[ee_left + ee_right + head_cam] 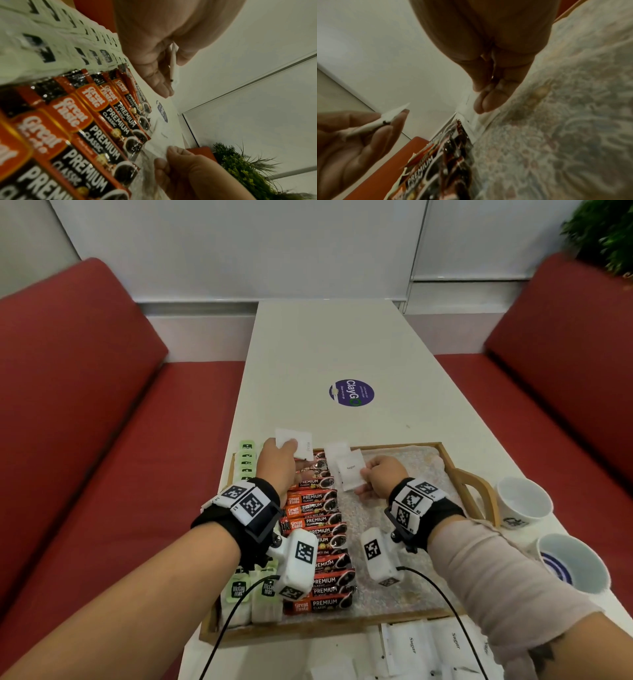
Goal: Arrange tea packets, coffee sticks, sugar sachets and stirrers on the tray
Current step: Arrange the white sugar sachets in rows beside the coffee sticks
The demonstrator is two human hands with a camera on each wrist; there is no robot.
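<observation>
Sugar sachets are what both hands hold in the head view: the left hand [275, 465], left of centre, pinches a white sachet [298, 444] between thumb and fingers above the far rim of the wooden tray [478, 486], and the right hand [383, 477], just right of centre, pinches another sachet marked "Sugar" [351, 474] over the tray's patterned liner [394, 590]. A further white sachet [335, 451] lies at the far rim between the two. Red coffee sticks [317, 542] run in a column down the middle of the tray, with green-tagged tea packets [246, 460] in a row along its left edge. More sugar sachets [428, 645] lie loose on the white table [325, 344] at the lower edge of the frame, and two cups [524, 503] stand at the right.

From the left wrist view, the left hand [159, 47] fills the upper centre, its thumb and fingers closed on the sachet [172, 63], seen edge-on. Coffee sticks [96, 121] fan across the lower left, tea packets [51, 40] above them. The right hand [197, 174] is at lower centre, gripping its sachet [157, 148].

From the right wrist view, the right hand [496, 60] hangs from the top centre with fingers curled together; the sachet it holds is barely visible. The left hand [351, 142], lower left, holds its sachet [385, 120].
</observation>
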